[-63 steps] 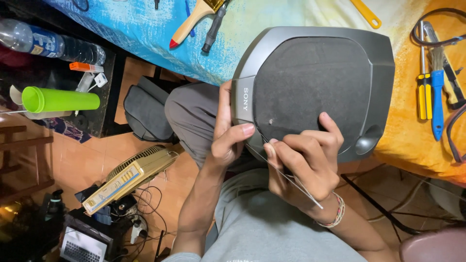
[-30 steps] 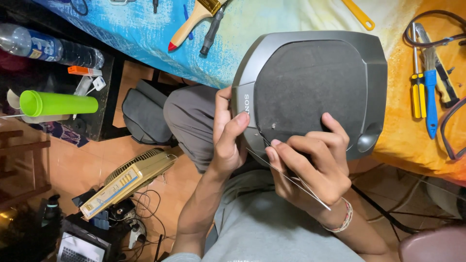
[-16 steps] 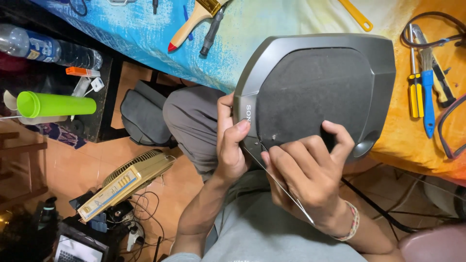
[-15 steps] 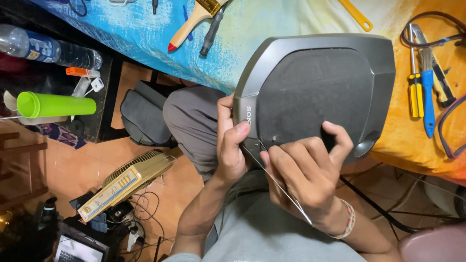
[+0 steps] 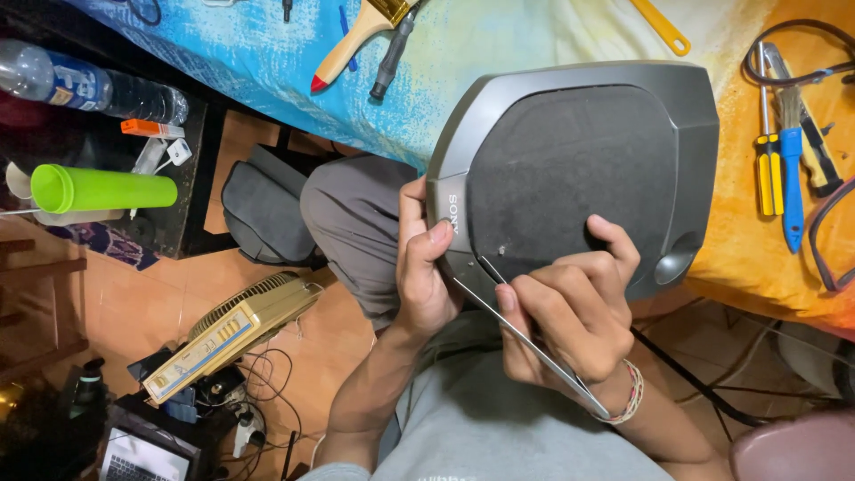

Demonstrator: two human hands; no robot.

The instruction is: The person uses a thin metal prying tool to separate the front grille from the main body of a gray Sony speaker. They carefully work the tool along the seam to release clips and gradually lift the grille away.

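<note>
A grey speaker (image 5: 579,160) with a dark fabric grille rests half on the table edge, half over my lap. My left hand (image 5: 423,272) grips its lower left corner, thumb on the front rim. My right hand (image 5: 565,316) holds thin metal tweezers (image 5: 525,338), with their tips pressed at the grille's lower edge near a small pale spot. The index finger of my right hand rests on the grille.
The table carries a blue and yellow cloth (image 5: 499,44) with a paintbrush (image 5: 356,40), a black tool (image 5: 392,53), a yellow and a blue screwdriver (image 5: 791,178) and cables. A green cup (image 5: 102,189), a water bottle (image 5: 89,85) and a small fan (image 5: 232,330) lie at left.
The speaker has shifted slightly up and right. My right hand has slid lower along the grille edge and the tweezers' tips now press into the lower left edge of the grille.
</note>
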